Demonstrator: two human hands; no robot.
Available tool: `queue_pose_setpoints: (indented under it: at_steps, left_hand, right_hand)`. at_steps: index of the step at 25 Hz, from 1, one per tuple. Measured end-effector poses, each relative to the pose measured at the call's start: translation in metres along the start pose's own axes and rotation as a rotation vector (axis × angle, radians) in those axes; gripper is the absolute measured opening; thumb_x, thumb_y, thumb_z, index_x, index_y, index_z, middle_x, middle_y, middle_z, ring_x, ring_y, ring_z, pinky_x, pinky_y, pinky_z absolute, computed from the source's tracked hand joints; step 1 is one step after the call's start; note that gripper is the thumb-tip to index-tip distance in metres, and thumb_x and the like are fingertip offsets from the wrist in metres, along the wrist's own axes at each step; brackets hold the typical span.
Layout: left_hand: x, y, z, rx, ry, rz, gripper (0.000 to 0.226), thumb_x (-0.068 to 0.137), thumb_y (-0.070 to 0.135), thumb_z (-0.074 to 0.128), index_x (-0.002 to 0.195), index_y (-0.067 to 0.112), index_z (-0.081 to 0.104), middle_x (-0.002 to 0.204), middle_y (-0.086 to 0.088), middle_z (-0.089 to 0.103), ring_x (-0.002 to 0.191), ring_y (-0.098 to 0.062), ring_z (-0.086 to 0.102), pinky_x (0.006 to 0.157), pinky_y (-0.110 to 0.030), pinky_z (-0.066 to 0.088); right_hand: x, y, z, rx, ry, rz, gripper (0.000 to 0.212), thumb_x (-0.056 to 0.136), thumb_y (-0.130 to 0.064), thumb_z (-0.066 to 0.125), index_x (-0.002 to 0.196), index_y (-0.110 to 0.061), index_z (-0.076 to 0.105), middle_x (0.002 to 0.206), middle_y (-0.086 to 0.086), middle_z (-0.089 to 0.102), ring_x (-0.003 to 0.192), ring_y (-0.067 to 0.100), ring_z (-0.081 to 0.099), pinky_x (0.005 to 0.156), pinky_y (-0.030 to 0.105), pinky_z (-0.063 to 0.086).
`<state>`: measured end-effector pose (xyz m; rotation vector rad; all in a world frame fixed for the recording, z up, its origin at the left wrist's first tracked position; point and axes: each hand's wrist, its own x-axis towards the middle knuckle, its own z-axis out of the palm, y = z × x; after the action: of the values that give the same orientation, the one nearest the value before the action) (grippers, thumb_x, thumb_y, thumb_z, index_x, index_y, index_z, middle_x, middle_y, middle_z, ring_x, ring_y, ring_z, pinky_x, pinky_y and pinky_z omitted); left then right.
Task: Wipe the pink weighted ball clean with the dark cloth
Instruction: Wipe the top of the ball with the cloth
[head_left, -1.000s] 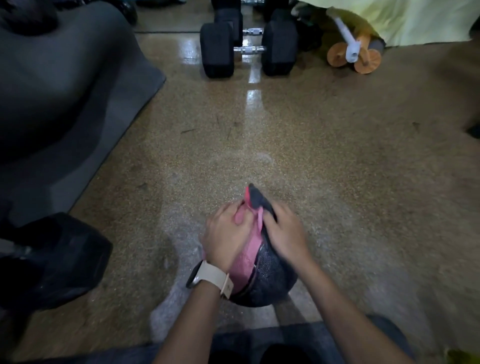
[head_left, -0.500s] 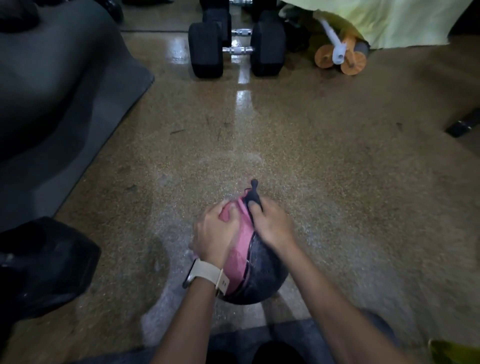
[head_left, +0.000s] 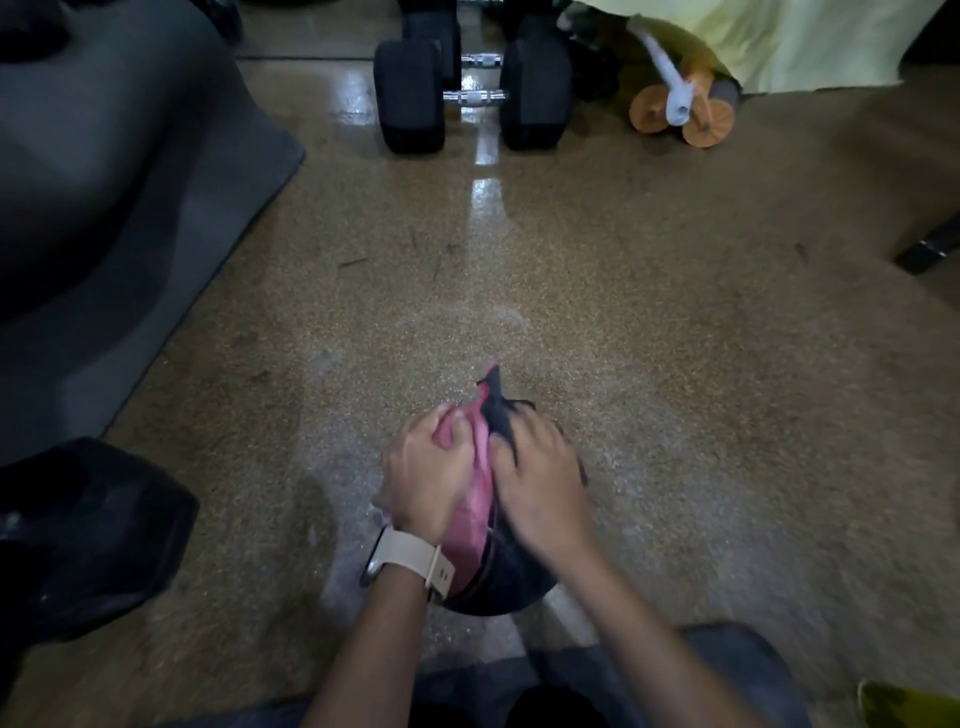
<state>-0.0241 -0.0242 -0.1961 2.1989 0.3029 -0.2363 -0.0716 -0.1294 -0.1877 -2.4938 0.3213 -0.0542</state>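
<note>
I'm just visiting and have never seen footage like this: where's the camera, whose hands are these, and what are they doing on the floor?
No machine here: a person wears one wide-angle camera on the head, looking down at their own two hands. The left hand, with a pale watch on its wrist, grips the pink weighted ball, which sits on the speckled floor. The right hand holds a dark cloth against the ball's top. Farther off stand black dumbbells, with a grey mat to the left.
</note>
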Motion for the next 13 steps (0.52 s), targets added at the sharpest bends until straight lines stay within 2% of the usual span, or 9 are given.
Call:
queue_pose_setpoints:
  at_steps: [2,3,5,6,8,9,10,11,13]
  left_hand:
    - [0.004,-0.005,-0.004,-0.039,-0.008,0.072,0.028,0.097,0.035,0.061,0.120,0.025,0.074,0.123,-0.003,0.074,0.117,-0.028,0.066,0.101,-0.038,0.050]
    - [0.003,-0.007,-0.004,-0.038,-0.017,0.089,0.026,0.097,0.030,0.063,0.119,0.023,0.074,0.120,-0.004,0.074,0.114,-0.028,0.067,0.097,-0.036,0.051]
    - [0.000,-0.005,-0.002,-0.007,-0.005,0.052,0.034,0.093,0.040,0.056,0.118,0.023,0.073,0.120,-0.004,0.073,0.112,-0.030,0.065,0.094,-0.036,0.049]
    - [-0.002,-0.006,0.000,0.021,0.010,0.044,0.044,0.090,0.048,0.050,0.120,0.026,0.072,0.125,-0.001,0.071,0.117,-0.029,0.063,0.099,-0.038,0.049]
    - [-0.006,-0.001,0.003,0.037,0.018,0.022,0.056,0.085,0.055,0.041,0.126,0.031,0.070,0.136,0.002,0.067,0.127,-0.028,0.058,0.109,-0.043,0.045]
    - [-0.005,0.000,0.004,0.045,0.003,0.000,0.055,0.086,0.056,0.041,0.127,0.032,0.069,0.136,0.001,0.067,0.127,-0.029,0.058,0.110,-0.044,0.045]
    - [0.003,0.003,0.003,0.066,-0.025,-0.016,0.049,0.089,0.055,0.044,0.125,0.033,0.070,0.134,-0.001,0.068,0.125,-0.032,0.059,0.108,-0.045,0.046]
    - [0.013,0.005,0.002,0.075,-0.057,-0.038,0.041,0.093,0.052,0.048,0.121,0.034,0.071,0.131,-0.005,0.070,0.121,-0.034,0.061,0.105,-0.046,0.048]
    - [0.031,0.008,-0.001,0.067,-0.105,-0.092,0.034,0.092,0.051,0.049,0.115,0.038,0.071,0.126,-0.006,0.071,0.116,-0.037,0.062,0.103,-0.050,0.048]
  right_hand:
    - [-0.058,-0.007,0.003,-0.023,0.049,-0.100,0.054,0.095,-0.044,0.022,0.145,-0.030,0.038,0.154,-0.005,0.032,0.146,0.022,0.021,0.117,0.038,0.015]
    - [-0.055,-0.005,0.002,-0.016,0.029,-0.104,0.056,0.094,-0.046,0.020,0.146,-0.031,0.036,0.156,-0.006,0.029,0.146,0.020,0.018,0.119,0.039,0.012]
    - [-0.002,0.003,0.001,0.043,-0.048,-0.017,0.053,0.094,-0.046,0.022,0.134,-0.025,0.050,0.145,0.001,0.046,0.137,0.025,0.037,0.112,0.043,0.028]
    - [0.028,0.006,-0.005,0.076,-0.097,0.084,0.048,0.094,-0.043,0.025,0.121,-0.021,0.057,0.131,0.007,0.057,0.124,0.030,0.049,0.101,0.043,0.039]
    - [0.054,0.013,-0.009,0.056,-0.110,0.174,0.037,0.097,-0.035,0.030,0.106,-0.017,0.061,0.113,0.011,0.064,0.108,0.034,0.058,0.084,0.039,0.043]
    - [0.038,0.012,-0.004,0.016,-0.046,0.119,0.036,0.098,-0.034,0.031,0.110,-0.018,0.060,0.116,0.009,0.063,0.112,0.032,0.057,0.087,0.039,0.042]
    - [0.007,0.008,0.002,-0.027,0.025,0.043,0.038,0.098,-0.034,0.031,0.121,-0.021,0.057,0.128,0.005,0.058,0.125,0.030,0.050,0.098,0.042,0.038]
    - [-0.034,-0.001,0.007,-0.048,0.062,-0.048,0.042,0.098,-0.036,0.031,0.134,-0.025,0.050,0.143,0.002,0.048,0.138,0.028,0.036,0.110,0.043,0.028]
    - [-0.088,0.004,0.015,-0.027,0.077,-0.182,0.049,0.099,-0.041,0.030,0.148,-0.035,0.031,0.158,-0.004,0.024,0.149,0.023,0.009,0.119,0.040,0.007]
